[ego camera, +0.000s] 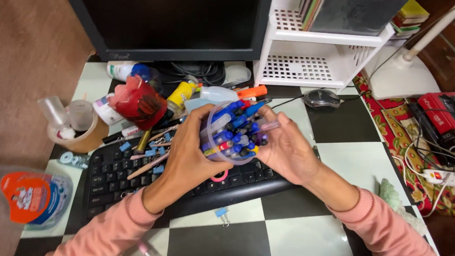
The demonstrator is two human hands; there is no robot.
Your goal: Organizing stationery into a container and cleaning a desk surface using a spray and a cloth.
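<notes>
Pen cup point(232, 136) sits between left hand point(188, 154) and right hand point(288, 151), above the keyboard point(112, 182). Monitor point(165, 20) stands behind, shelf rack point(318, 45) to its right, mouse point(322, 98) just before the rack.

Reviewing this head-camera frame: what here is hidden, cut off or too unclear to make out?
- Pen cup: its base and far wall are hidden by the left hand and right hand.
- Pens: only the caps show, so their number cannot be told.
- Keyboard: the middle keys are covered by both hands and loose clutter.
- Monitor: cut off by the top edge; the screen is dark.
- Orange-lidded pack: blurred at the left edge.
</notes>
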